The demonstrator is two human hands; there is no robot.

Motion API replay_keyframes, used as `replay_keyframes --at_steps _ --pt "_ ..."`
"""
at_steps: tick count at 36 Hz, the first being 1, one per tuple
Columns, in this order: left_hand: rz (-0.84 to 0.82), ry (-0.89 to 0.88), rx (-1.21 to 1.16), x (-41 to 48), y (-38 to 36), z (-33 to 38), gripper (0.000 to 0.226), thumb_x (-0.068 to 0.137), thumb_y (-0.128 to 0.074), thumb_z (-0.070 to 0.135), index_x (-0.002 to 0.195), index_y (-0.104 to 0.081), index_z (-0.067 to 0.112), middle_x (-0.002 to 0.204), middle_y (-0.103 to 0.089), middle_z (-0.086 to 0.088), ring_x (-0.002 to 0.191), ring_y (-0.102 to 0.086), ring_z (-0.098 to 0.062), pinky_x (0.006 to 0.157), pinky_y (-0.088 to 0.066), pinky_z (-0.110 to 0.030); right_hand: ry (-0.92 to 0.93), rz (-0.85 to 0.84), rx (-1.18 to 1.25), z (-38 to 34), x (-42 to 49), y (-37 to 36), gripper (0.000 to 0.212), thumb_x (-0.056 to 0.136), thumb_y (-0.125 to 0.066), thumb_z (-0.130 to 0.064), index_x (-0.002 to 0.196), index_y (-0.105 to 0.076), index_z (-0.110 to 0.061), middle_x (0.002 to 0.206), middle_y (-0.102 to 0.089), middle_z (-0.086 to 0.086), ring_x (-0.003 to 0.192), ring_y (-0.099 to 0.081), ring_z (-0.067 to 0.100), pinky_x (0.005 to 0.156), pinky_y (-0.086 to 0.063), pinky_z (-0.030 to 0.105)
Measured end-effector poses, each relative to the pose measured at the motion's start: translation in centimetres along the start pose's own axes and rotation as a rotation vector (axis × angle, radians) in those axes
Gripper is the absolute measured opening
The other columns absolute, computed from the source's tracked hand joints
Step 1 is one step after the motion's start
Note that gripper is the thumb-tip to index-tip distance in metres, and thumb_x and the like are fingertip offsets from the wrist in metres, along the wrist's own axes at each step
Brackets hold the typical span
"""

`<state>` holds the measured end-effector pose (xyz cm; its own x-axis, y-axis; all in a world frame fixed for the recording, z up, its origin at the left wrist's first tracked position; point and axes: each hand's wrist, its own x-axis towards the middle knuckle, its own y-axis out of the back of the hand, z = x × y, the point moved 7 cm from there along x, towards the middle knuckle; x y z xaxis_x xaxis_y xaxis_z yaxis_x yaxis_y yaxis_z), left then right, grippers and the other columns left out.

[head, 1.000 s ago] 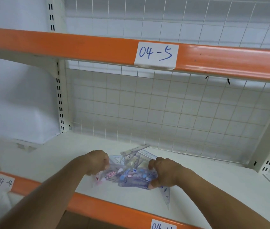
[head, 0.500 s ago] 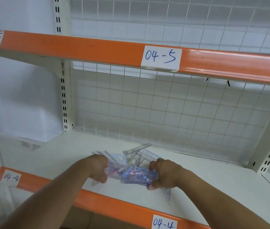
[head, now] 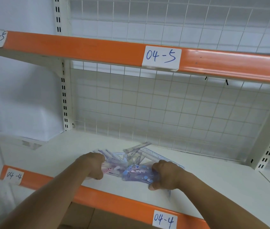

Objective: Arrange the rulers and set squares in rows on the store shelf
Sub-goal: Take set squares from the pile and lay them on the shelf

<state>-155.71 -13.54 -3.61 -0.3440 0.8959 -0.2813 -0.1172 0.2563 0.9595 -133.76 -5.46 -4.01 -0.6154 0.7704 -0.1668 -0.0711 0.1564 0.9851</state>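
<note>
Centrally on the white shelf board (head: 222,179), a loose heap of clear plastic rulers and set squares with pink and blue printing (head: 131,164) is seen, lying nearer the orange front strip (head: 114,202) than the white wire-grid back panel (head: 180,113). The heap is gripped at its left end by the left hand (head: 92,165), whose fingers are curled tightly, and at its right end by the right hand (head: 167,176), whose fingers and thumb are closed round a blue-printed piece. The front strip is marked with a white paper label reading 04-4 (head: 164,219).
</note>
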Motion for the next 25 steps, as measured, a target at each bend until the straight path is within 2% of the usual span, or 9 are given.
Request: replay_keyframes --at_steps 3,4,7,10,12,15,17,20,25 --pt "0.002 0.004 -0.039 -0.3 -0.1 0.0 0.056 0.083 -0.061 0.022 0.136 -0.045 0.019 0.129 -0.053 -0.004 0.105 -0.057 -0.019 0.070 -0.046 -0.023 0.008 -0.011 0.000 0.0 0.1 -0.1 0.061 0.079 -0.065 -0.058 0.125 -0.053 -0.019 0.117 -0.053 0.004 0.110 -0.053 0.023 0.081 -0.040 0.030" --pt "-0.004 0.001 -0.044 -0.3 -0.2 0.0 0.056 0.083 -0.061 0.023 0.137 -0.045 0.019 0.129 -0.053 -0.004 0.104 -0.057 -0.019 0.071 -0.047 -0.023 0.010 -0.024 0.002 0.0 0.1 -0.2 0.061 0.078 -0.065 -0.059 0.124 -0.054 -0.019 0.115 -0.053 0.004 0.110 -0.052 0.023 0.081 -0.040 0.030" --pt "-0.004 0.004 -0.046 -0.5 -0.3 0.0 0.059 0.081 -0.061 0.025 0.137 -0.044 0.021 0.129 -0.054 -0.001 0.110 -0.057 -0.018 0.088 -0.050 -0.028 0.012 -0.072 0.003 0.3 0.1 -0.5 0.058 0.079 -0.065 -0.053 0.126 -0.054 -0.020 0.118 -0.052 0.004 0.109 -0.051 0.022 0.083 -0.041 0.030" --pt "-0.002 0.003 -0.050 -0.6 -0.2 0.1 0.057 0.081 -0.061 0.025 0.136 -0.045 0.023 0.125 -0.057 0.001 0.094 -0.057 -0.016 0.087 -0.049 -0.028 0.021 -0.064 0.037 0.5 0.0 -0.4 0.048 0.080 -0.068 -0.042 0.121 -0.056 -0.020 0.105 -0.051 -0.001 0.095 -0.050 0.016 0.075 -0.040 0.025" --pt "0.005 -0.002 -0.065 -0.6 -0.1 0.0 0.055 0.081 -0.060 0.025 0.134 -0.047 0.022 0.122 -0.059 0.001 0.087 -0.057 -0.016 0.085 -0.050 -0.027 0.027 -0.049 0.053 0.6 0.0 -0.3 0.046 0.079 -0.069 -0.038 0.120 -0.057 -0.020 0.104 -0.053 -0.002 0.092 -0.050 0.015 0.071 -0.039 0.022" --pt "0.030 -0.013 -0.073 -0.6 0.2 -0.1 0.057 0.080 -0.061 0.028 0.135 -0.047 0.024 0.127 -0.057 0.002 0.104 -0.059 -0.015 0.090 -0.050 -0.028 0.016 -0.022 0.080 0.9 -0.1 -0.2 0.050 0.079 -0.069 -0.039 0.123 -0.056 -0.021 0.113 -0.058 -0.001 0.099 -0.054 0.017 0.077 -0.043 0.024" --pt "0.043 -0.027 -0.075 -0.7 0.4 0.0 0.060 0.080 -0.061 0.030 0.138 -0.043 0.027 0.129 -0.054 0.003 0.107 -0.057 -0.015 0.090 -0.050 -0.027 0.004 -0.005 0.096 1.2 -0.3 -0.1 0.054 0.077 -0.069 -0.042 0.126 -0.056 -0.023 0.117 -0.057 0.000 0.104 -0.055 0.018 0.081 -0.045 0.026" --pt "0.053 -0.055 -0.087 -0.8 0.6 0.4 0.062 0.081 -0.062 0.031 0.140 -0.041 0.029 0.130 -0.054 0.005 0.104 -0.055 -0.014 0.088 -0.048 -0.027 -0.003 0.013 0.117 1.3 -0.6 0.0 0.057 0.076 -0.069 -0.045 0.128 -0.055 -0.025 0.118 -0.057 0.000 0.104 -0.055 0.018 0.081 -0.044 0.024" --pt "0.058 -0.098 -0.127 -1.0 0.4 1.0 0.070 0.082 -0.062 0.037 0.145 -0.032 0.033 0.142 -0.045 0.006 0.119 -0.052 -0.015 0.094 -0.045 -0.027 0.003 0.070 0.108 1.3 -1.3 0.7 0.041 0.077 -0.066 -0.045 0.112 -0.065 -0.022 0.108 -0.062 0.001 0.093 -0.056 0.018 0.070 -0.041 0.024"
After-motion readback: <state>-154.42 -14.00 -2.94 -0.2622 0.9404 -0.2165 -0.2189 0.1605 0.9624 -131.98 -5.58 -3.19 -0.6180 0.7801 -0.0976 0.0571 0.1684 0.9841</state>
